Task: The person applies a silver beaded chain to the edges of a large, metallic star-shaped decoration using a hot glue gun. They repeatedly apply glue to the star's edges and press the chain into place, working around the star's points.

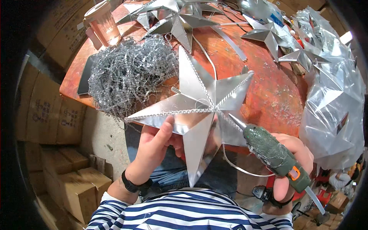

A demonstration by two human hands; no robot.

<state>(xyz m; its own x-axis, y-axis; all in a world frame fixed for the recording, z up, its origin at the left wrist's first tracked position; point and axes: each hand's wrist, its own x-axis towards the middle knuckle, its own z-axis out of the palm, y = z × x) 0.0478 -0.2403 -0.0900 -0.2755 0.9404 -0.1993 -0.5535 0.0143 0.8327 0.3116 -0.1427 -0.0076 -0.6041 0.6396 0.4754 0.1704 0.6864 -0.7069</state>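
The held star is over the near edge of the bench, with the left hand at its near left side and the glue gun, in the right hand, just to its right. On the bench left of the star lies a tinsel heap; farther left, a flat device; behind and left, a cup. Other stars lie behind it, more stars behind and right. A plastic bag is well to its right, cardboard boxes well left.

Silver star, beaded trim along several ridges, green glue gun (rather stringy), nozzle near star's centre
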